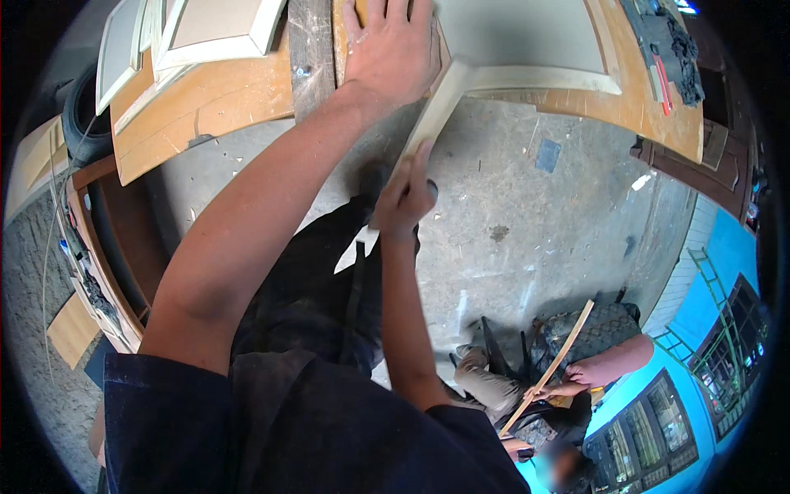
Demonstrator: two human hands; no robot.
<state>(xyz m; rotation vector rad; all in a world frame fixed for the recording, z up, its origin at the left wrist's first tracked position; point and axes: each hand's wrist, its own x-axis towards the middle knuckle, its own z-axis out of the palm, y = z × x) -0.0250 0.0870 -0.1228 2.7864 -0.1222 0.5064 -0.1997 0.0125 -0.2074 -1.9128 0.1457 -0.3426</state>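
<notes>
Two of your hands work at the edge of the orange-brown wooden worktop (pixel 206 99), which stands over the grey concrete floor (pixel 527 214). On the worktop lies a pale cream wooden panel frame (pixel 527 78), one corner jutting over the edge. Your left hand (pixel 391 53) lies flat and spread on its top, pressing down. Your right hand (pixel 405 198) is closed around something small against the frame's overhanging rail; what it pinches you cannot tell. Beyond, a seated person holds a thin curved wooden strip (pixel 551 366).

Plywood workbench (pixel 230 99) carries pale framed panels (pixel 527 49), (pixel 214 29); dark tools (pixel 671 49) at far end.
</notes>
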